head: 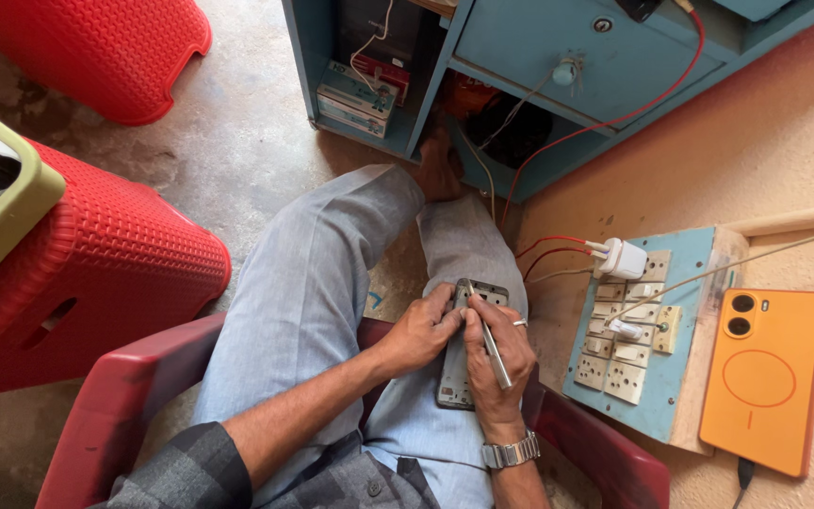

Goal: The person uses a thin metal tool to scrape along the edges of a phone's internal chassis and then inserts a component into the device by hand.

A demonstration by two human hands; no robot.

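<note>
The person sits in a red chair (124, 396), and an opened grey phone (463, 353) lies on the lap, on the pale blue trousers (303, 302). The left hand (421, 330) is closed around the phone's top edge, and the right hand (496, 353) pinches a thin metal tool (490, 341) whose tip touches the top of the phone. Just beside them, on the right, a blue board of sockets (680, 377) holds a white plug (624, 257), and an orange phone (765, 377) lies next to it.
</note>
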